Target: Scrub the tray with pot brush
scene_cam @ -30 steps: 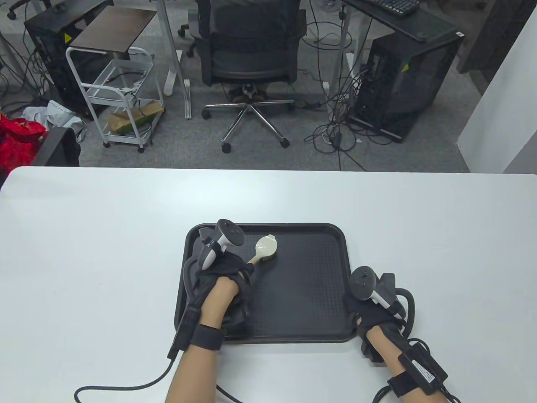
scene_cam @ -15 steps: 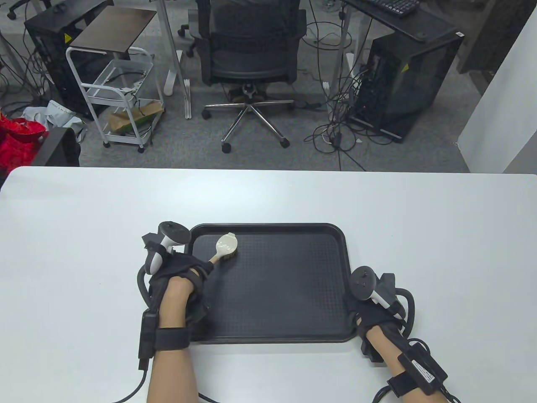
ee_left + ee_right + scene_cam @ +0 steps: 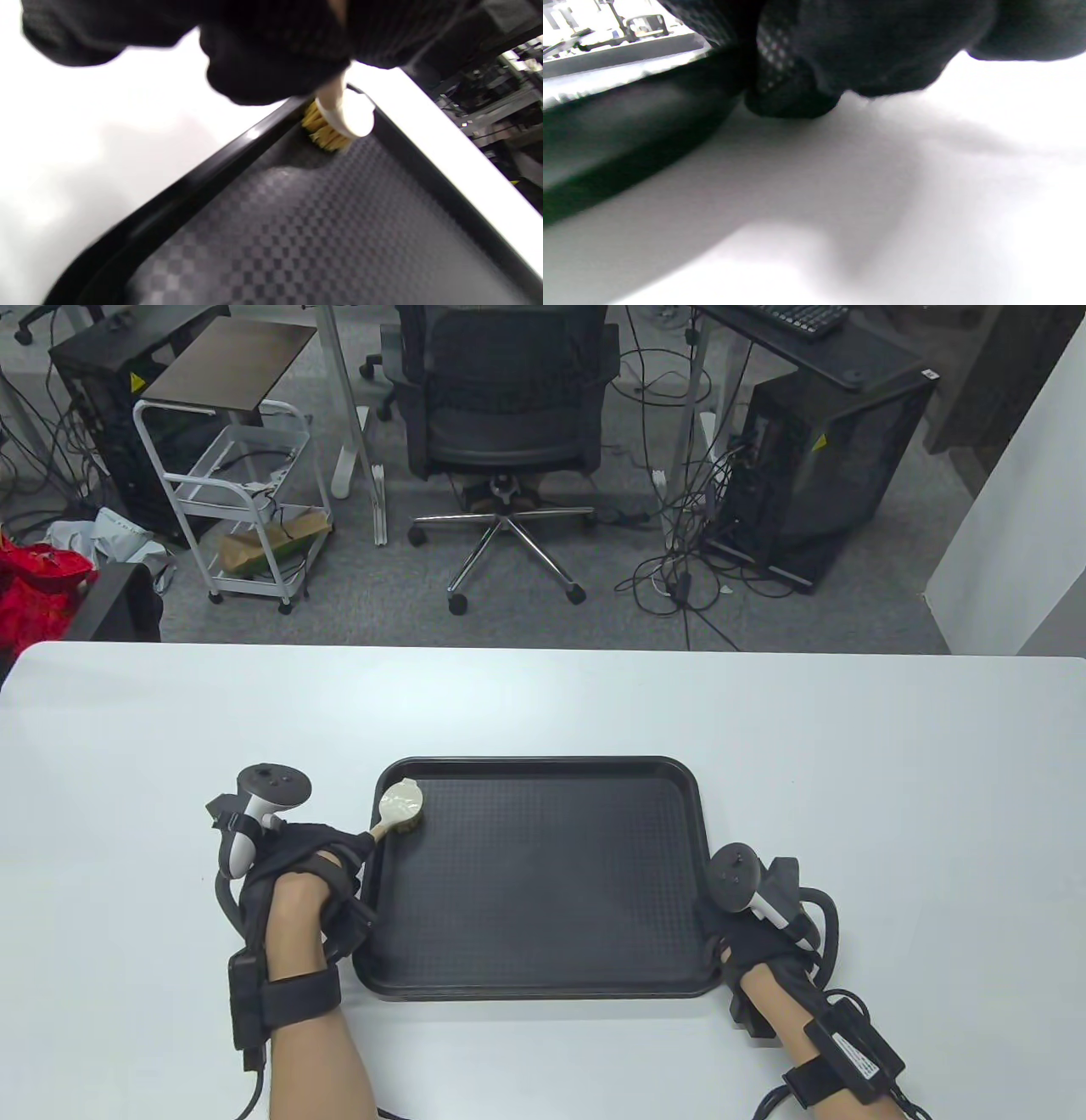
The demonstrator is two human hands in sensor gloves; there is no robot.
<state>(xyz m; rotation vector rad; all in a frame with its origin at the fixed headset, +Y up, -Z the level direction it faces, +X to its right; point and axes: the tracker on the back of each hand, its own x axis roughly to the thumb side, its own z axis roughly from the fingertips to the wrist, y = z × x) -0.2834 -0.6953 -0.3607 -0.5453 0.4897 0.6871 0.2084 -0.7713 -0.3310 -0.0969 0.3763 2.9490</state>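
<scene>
A black textured tray (image 3: 543,882) lies on the white table near me. My left hand (image 3: 327,869) grips the wooden handle of a pot brush (image 3: 399,808). The brush's pale head sits in the tray's far left corner, bristles down on the tray floor. In the left wrist view the yellow bristles of the brush (image 3: 335,127) touch the tray (image 3: 297,237) beside its rim. My right hand (image 3: 721,929) holds the tray's near right rim. In the right wrist view its fingers (image 3: 793,89) press on the tray's edge (image 3: 628,140).
The white table (image 3: 764,712) stretches around the tray on all sides. Beyond its far edge are an office chair (image 3: 509,407), a white cart (image 3: 246,500) and computer towers (image 3: 814,466) on the floor.
My left hand has swept the brush leftward across the far part of the tray, from near its middle-left to the far left corner. The right hand and tray have stayed put.
</scene>
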